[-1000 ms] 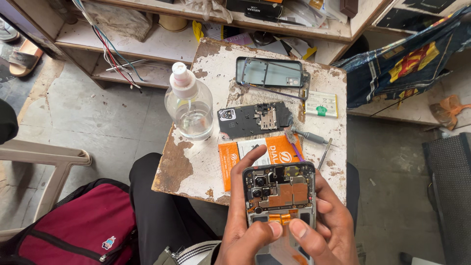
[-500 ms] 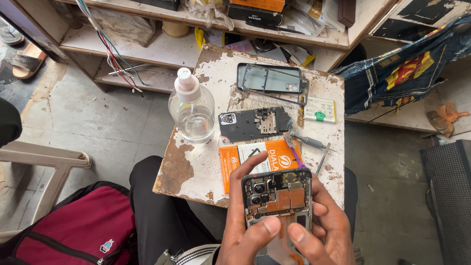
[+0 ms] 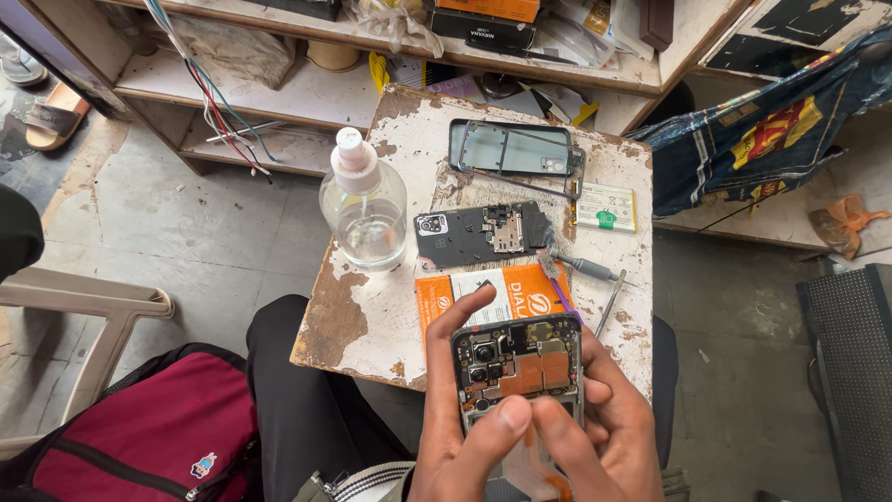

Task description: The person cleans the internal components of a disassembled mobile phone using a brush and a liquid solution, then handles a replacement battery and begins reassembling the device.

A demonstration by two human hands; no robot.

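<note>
Both hands (image 3: 520, 437) cupped together; thumbs pressing.

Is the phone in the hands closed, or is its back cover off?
Open: the phone, held by left hand and right hand, shows bare circuit board and camera modules.

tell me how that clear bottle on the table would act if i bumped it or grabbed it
The clear bottle stands upright on a wide round base, so it would probably slide rather than tip. It looks only partly filled with clear liquid, so likely light, with some slosh. It sits near the left edge of the chipped table; a hard push that way could send it off.
</note>
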